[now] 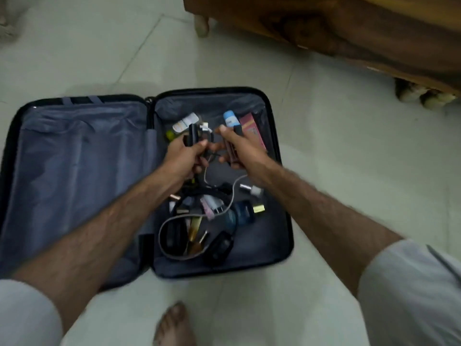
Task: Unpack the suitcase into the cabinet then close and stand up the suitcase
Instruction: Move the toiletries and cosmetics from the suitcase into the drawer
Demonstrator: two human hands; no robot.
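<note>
The suitcase (82, 171) lies fully open and flat on the tiled floor (349, 146), its left half showing only bare grey lining, its right half holding a loose jumble of small things. The person stands over it, a bare foot (174, 323) near its front edge, and reaches both arms down into the right half.

The left hand (185, 156) has its grip curled round a dark, slim block-shaped gadget (192, 136), which it holds upright; a white cable (219, 196) trails down from around it into the pile. The right hand (239, 151) has its fingers wrapped round a narrow dark reddish item (230, 152), too blurred to name. The hands are close together above the clutter, probably so each can carry off a piece in one trip.

Left in the case are a blue-capped tube (229, 118) and a pink box (253, 131) near the far wall, and nearer the person a dark blue jar (240, 214), a grey looped cord (164, 236) and a black device (219, 245).

A wooden piece of furniture (324, 28) on short legs stands beyond the case; whether it is the cabinet cannot be told. Judging by the pile, unpacking is far from finished, and the trailing cable may drag other items with it when lifted
</note>
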